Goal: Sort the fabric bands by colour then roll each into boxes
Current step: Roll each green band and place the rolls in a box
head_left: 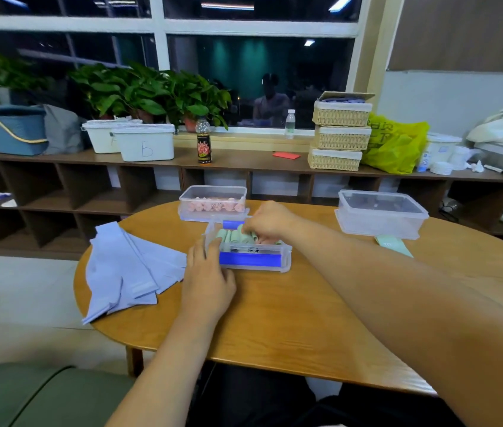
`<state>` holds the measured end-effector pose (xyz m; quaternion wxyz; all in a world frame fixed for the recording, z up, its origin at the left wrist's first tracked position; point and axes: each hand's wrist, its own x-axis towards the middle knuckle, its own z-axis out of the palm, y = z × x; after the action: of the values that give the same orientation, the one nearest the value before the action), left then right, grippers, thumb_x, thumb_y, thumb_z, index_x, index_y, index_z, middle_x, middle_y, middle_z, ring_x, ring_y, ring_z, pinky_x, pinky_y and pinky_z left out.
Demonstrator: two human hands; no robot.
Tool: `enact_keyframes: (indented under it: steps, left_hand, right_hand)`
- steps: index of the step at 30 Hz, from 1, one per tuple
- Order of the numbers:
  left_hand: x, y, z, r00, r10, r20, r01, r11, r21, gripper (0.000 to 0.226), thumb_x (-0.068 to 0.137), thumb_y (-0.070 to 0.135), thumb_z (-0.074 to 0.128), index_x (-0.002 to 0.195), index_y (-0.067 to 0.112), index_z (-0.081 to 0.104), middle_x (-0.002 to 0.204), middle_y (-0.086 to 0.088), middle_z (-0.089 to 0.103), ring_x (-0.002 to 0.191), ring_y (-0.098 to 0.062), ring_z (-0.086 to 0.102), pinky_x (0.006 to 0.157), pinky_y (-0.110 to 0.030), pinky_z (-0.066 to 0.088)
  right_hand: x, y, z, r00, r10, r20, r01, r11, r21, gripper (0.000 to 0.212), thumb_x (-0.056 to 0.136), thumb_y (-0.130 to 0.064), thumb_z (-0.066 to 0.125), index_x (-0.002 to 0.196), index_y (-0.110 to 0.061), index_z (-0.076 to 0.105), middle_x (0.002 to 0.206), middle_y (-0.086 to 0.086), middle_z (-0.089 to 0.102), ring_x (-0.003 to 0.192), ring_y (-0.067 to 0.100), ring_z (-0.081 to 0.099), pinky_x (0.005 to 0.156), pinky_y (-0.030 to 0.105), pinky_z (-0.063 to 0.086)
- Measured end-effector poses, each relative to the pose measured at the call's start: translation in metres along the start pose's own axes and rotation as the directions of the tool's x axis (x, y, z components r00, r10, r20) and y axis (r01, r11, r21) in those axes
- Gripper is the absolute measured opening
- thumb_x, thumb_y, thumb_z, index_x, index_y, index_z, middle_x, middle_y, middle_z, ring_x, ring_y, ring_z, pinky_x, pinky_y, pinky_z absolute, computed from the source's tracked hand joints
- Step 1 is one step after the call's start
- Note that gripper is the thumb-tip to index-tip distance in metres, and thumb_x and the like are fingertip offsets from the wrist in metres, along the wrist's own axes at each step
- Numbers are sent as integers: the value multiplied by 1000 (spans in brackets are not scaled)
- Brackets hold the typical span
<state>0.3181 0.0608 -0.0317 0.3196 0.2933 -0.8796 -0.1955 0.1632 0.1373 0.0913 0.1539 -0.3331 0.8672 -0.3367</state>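
As viewed from above: noted latch box (254,259) part-filled with green rolls (228,236). Left hand (208,278) pressed to its left end, fingers nearly straight. Right hand (270,221) inside it, fingers curled round one roll. Blue bands (126,272) left of box; pink-roll box (213,189) behind it.

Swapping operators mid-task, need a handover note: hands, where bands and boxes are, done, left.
Left hand steadies the near box's left end; right hand is inside it, fingers curled on a green roll.
Done: pink rolls in the far box; other green rolls in the near box.
Left: one flat green band beside the empty-looking box at right; blue bands lie unrolled at the table's left.
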Motion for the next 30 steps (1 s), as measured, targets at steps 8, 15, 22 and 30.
enact_keyframes:
  steps: [8,15,22,30]
  left_hand:
    - [3,-2,-1,997,-72,28,73,995,-65,68,99,21,63,159,29,32,171,-4,25,156,-25,25,116,-46,47]
    - [1,1,-4,996,-72,47,76,994,-75,69,100,21,63,160,28,29,172,-3,22,156,-24,25,112,-40,48]
    - [2,2,-3,995,-77,61,81,995,-64,71,101,22,62,163,28,26,174,-3,20,157,-24,25,113,-43,48]
    - [2,0,-1,996,-65,60,68,996,-52,72,101,23,62,163,28,25,174,-4,20,157,-26,26,113,-43,51]
  right_hand:
    - [24,-9,25,987,143,78,-105,923,-370,26,95,-33,74,106,-17,58,103,5,62,99,21,62,76,32,51]
    - [35,-9,38,980,185,71,-138,894,-427,37,93,-40,74,117,-17,58,107,7,63,96,20,62,73,34,50]
    - [41,-9,48,981,175,83,-115,872,-476,32,98,-39,68,118,-16,60,105,8,63,93,22,62,67,33,46]
    - [40,-5,39,987,141,81,-73,829,-555,19,97,-35,67,102,-16,63,103,7,65,87,19,60,71,32,49]
